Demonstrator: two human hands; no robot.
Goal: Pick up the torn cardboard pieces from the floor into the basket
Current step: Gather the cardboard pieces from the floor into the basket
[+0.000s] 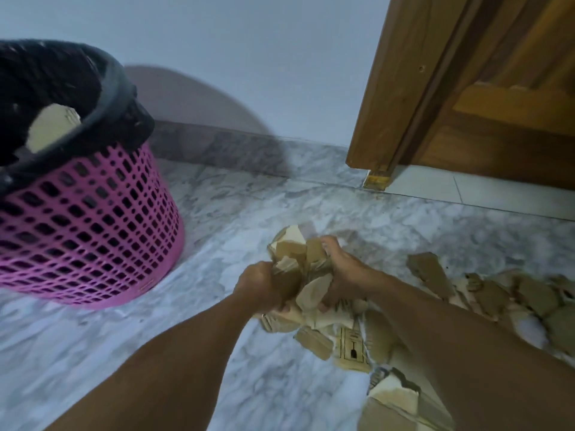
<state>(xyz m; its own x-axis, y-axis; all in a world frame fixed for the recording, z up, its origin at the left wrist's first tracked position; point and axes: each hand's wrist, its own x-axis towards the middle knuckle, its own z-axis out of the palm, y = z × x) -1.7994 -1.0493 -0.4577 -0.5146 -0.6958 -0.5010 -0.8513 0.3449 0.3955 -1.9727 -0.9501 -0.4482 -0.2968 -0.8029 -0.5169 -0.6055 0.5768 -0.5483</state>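
Observation:
A bundle of torn cardboard pieces (298,256) is squeezed between both my hands, a little above the marble floor. My left hand (259,283) grips its left side and my right hand (342,269) wraps its right side. More torn cardboard pieces lie on the floor (497,293) to the right and below my arms, one printed with black marks (351,346). The pink mesh basket (93,231) with a black liner stands at the left, apart from my hands. One pale cardboard piece (51,127) shows inside it.
A pale wall with a grey marble skirting (224,150) runs behind the basket. A brown wooden door and frame (451,98) stand at the upper right. Grey-white marble floor (217,368) stretches between the basket and my hands.

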